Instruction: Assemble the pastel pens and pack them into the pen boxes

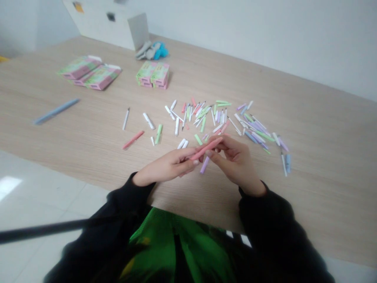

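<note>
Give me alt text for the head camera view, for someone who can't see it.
A person's left hand and right hand hold a pink pen over a wooden table. Small pastel pen parts lie scattered mostly beyond them, with pink-and-green boxes and a white box farther back.

Pink pen point(207, 149); beige wood-grained table point(318, 133).

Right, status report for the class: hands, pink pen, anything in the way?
Left hand, right hand: both gripping pink pen. Held above tabletop. Purple pen piece close by, loose pen parts beyond; nothing visibly blocking.
</note>
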{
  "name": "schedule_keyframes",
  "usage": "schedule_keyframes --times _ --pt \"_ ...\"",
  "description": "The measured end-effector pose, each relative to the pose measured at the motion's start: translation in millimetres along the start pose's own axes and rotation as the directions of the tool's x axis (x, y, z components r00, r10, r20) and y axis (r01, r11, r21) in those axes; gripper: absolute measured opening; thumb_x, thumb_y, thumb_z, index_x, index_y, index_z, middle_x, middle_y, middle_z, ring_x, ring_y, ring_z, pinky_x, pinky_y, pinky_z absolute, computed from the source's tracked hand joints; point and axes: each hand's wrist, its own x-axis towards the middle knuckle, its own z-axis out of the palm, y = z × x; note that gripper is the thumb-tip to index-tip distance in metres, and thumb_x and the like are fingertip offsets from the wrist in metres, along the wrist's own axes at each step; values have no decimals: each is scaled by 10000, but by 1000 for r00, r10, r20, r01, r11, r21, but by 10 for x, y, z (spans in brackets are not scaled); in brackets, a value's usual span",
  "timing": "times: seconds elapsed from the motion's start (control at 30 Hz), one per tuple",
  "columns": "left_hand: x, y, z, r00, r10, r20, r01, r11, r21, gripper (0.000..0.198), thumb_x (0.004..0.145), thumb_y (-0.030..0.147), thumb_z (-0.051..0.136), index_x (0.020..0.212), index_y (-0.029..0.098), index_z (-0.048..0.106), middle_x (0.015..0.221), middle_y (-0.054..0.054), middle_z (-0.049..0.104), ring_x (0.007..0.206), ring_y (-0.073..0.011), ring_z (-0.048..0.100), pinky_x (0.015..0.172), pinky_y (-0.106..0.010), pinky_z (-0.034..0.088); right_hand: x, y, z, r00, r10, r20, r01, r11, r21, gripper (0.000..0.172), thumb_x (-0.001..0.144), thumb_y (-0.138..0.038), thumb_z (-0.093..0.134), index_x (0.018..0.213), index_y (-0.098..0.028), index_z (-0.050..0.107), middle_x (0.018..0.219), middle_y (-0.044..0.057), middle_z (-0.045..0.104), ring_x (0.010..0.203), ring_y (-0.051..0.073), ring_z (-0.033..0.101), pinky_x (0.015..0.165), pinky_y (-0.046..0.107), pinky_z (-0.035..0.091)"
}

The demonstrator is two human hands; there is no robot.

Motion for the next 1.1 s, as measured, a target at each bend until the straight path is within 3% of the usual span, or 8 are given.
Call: schedule_keyframes --times 0.17,0.33,0.47,0.6,0.8,0.9,1.0,1.1 --pt "-31 47 15 1000 -23 -4 22 991 -133 306 1038 359 453 1025 123 646 653 36 456 588 -100 423 584 -248 372 -4 0 -35 999 36 -23 -38 996 -79 91 946 -274 680 972 -242 761 813 3 695 818 173 639 765 337 484" --pt "-15 72 21 987 -46 -155 29 993 -111 232 947 347 633 1007 129 683 779 -17 647 565 -90 505 544 -240 381 -35 2 -65 997 46 -67 -50 997 -54 64 925 -248 701 940 -245 763 887 7 721 828 172 637 784 343 490" --pt "14 36 9 957 -5 -290 -40 988 -149 222 895 342 702 931 124 708 699 13 563 586 -86 438 536 -229 303 -54 64 -24 992 22 -121 -30 997 -68 65 903 -245 726 960 -255 755 910 0 713 854 170 625 788 336 479" --pt "15 -29 -17 971 -37 -238 -19 973 -228 364 989 414 551 838 121 705 592 41 426 545 -88 334 533 -249 244 -37 121 1 988 80 -131 -83 996 -16 35 891 -259 731 892 -227 745 866 6 709 801 164 623 736 329 475" --pt "4 -15 -22 975 -117 -191 54 950 -306 242 886 364 700 947 132 728 804 -14 604 663 -99 464 605 -235 333 -33 122 22 991 81 -109 -78 996 30 67 896 -290 722 901 -228 748 869 6 723 798 159 625 720 317 469" --pt "12 -20 -5 973 -209 -96 151 896 -418 322 895 403 636 859 96 729 693 -19 571 586 -97 425 549 -242 298 -38 142 24 990 101 -97 -97 994 46 67 900 -286 717 890 -225 741 888 6 735 778 151 622 713 315 458" --pt "19 -45 -5 966 -223 -127 149 890 -431 399 902 428 588 689 102 676 568 -7 505 521 -97 394 506 -253 255 -41 176 16 986 123 -117 -120 992 33 43 872 -271 745 883 -230 740 877 -5 726 755 140 597 694 306 442" --pt "17 -51 -22 966 -218 -136 149 907 -395 412 913 449 572 665 124 629 545 13 466 494 -92 364 484 -254 228 -45 207 16 984 139 -108 -136 990 40 45 870 -274 743 882 -231 735 850 -8 715 740 138 583 695 307 441"
